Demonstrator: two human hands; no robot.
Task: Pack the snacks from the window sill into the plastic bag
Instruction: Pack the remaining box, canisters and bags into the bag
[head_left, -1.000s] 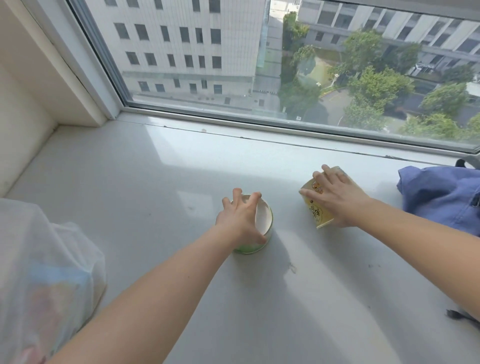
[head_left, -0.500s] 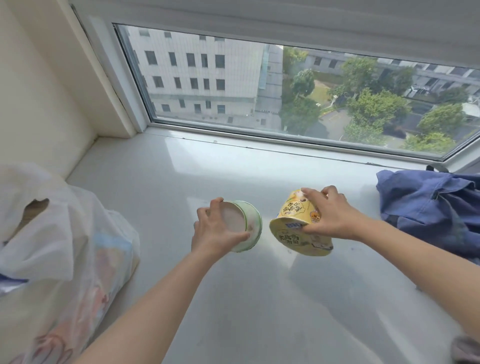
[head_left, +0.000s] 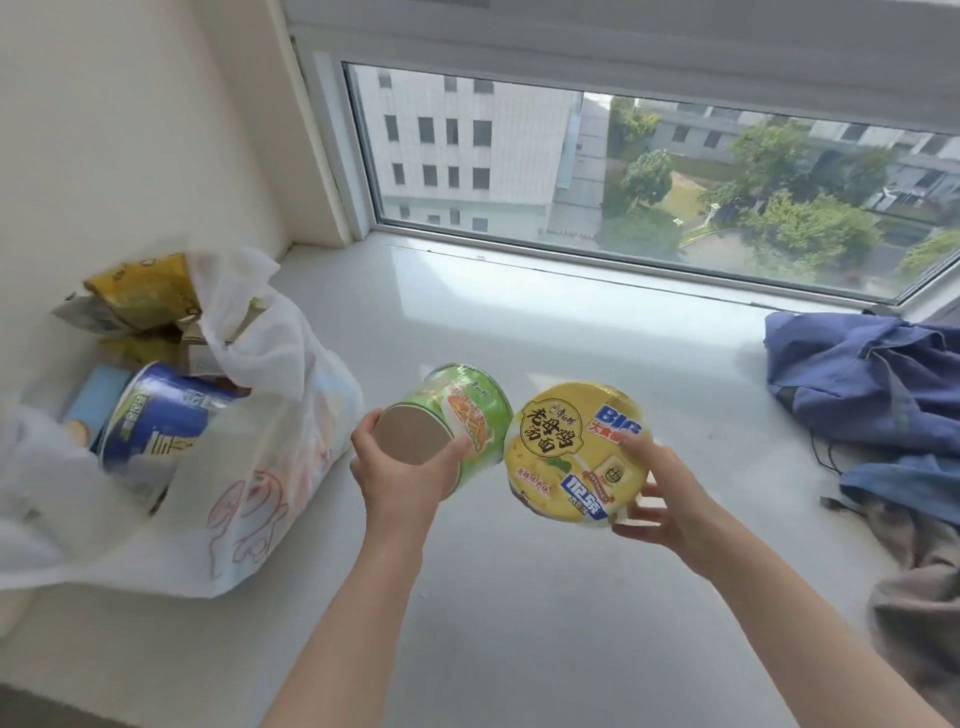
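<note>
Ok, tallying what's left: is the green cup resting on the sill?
No, the left hand holds the green cup off the sill.

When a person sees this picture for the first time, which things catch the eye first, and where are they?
In the middle, above the window sill, the left hand grips a green cup and the right hand holds a yellow cup beside it. At the left, the white plastic bag lies open with a blue cup inside; blue cloth lies at the right.
</note>
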